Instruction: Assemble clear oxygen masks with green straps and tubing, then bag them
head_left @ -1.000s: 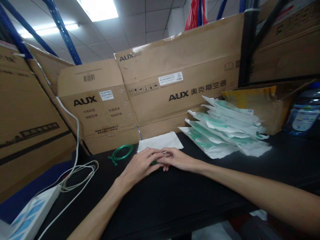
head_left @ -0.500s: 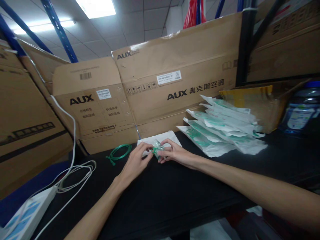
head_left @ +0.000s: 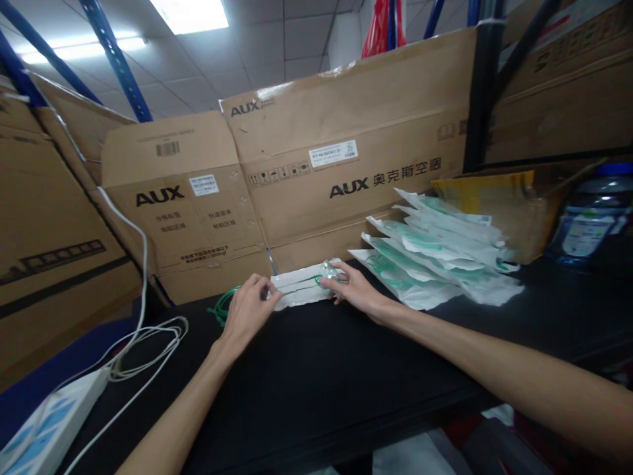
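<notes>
My left hand [head_left: 246, 310] pinches the left edge of a flat white pouch [head_left: 301, 290] and lifts it open off the black table [head_left: 346, 369]. My right hand [head_left: 352, 287] grips a small clear mask with green parts [head_left: 328, 270] at the pouch's right opening. A coil of green tubing [head_left: 221, 305] lies on the table just left of my left hand, partly hidden behind it.
A stack of several sealed white-and-green pouches [head_left: 440, 254] lies to the right. AUX cardboard boxes [head_left: 316, 165] wall the back and left. White cables [head_left: 143, 336] and a power strip [head_left: 44, 429] sit at the left; a blue-capped jar [head_left: 591, 218] at far right.
Both hands moved away from me, from the table middle to the white pouch. The mask rose from under my fingers to the pouch mouth; my left hand took the pouch's edge.
</notes>
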### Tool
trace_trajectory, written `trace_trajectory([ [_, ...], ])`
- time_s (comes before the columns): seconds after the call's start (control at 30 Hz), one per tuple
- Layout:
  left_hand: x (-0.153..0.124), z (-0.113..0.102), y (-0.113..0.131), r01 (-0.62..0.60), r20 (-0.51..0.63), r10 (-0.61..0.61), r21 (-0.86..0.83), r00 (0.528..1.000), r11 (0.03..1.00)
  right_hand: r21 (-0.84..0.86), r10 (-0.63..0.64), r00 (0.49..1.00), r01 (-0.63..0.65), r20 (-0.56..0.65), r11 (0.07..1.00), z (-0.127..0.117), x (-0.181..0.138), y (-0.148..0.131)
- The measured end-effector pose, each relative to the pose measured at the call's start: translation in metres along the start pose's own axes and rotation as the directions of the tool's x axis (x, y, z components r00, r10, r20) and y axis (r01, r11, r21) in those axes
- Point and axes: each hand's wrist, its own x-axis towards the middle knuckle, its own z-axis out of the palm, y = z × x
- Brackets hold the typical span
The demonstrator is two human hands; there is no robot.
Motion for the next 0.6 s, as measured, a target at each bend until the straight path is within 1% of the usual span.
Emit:
trace_trajectory([
  [0.07,0.003,-0.005,-0.009,0.043,-0.048,-0.042,0.014,0.998,0.999,-0.011,-0.018,0.999,0.017,-0.031,1.000,-0.001,0.000,-0.002],
  [0.13,0.004,-0.008,-0.012,0.050,-0.079,-0.049,0.010,0.996,0.999,-0.015,-0.035,0.999,0.034,-0.019,0.999,0.001,-0.001,-0.002],
  [0.2,0.003,-0.008,-0.007,0.008,-0.096,-0.010,-0.021,0.995,1.000,-0.016,-0.049,0.998,0.050,0.029,0.999,0.004,-0.003,-0.003],
  [0.3,-0.001,-0.006,0.009,-0.125,-0.108,0.112,-0.123,0.988,0.984,-0.014,-0.059,0.989,0.062,0.138,0.998,0.010,-0.008,-0.004],
  [0.33,-0.003,-0.006,0.015,-0.169,-0.092,0.156,-0.167,0.983,0.971,-0.013,-0.058,0.983,0.061,0.177,0.998,0.012,-0.010,-0.005],
  [0.4,-0.006,-0.004,0.025,-0.217,0.005,0.225,-0.257,0.974,0.942,-0.004,-0.050,0.965,0.053,0.258,0.999,0.014,-0.013,-0.008],
  [0.5,-0.010,-0.005,0.032,-0.189,0.170,0.261,-0.354,0.950,0.916,0.024,-0.036,0.942,0.030,0.333,0.999,0.013,-0.016,-0.012],
  [0.53,-0.011,-0.006,0.032,-0.174,0.193,0.256,-0.361,0.947,0.916,0.037,-0.031,0.941,0.020,0.337,0.999,0.012,-0.016,-0.013],
  [0.6,-0.011,-0.008,0.030,-0.159,0.192,0.236,-0.346,0.953,0.925,0.058,-0.019,0.949,0.001,0.315,0.998,0.010,-0.016,-0.013],
])
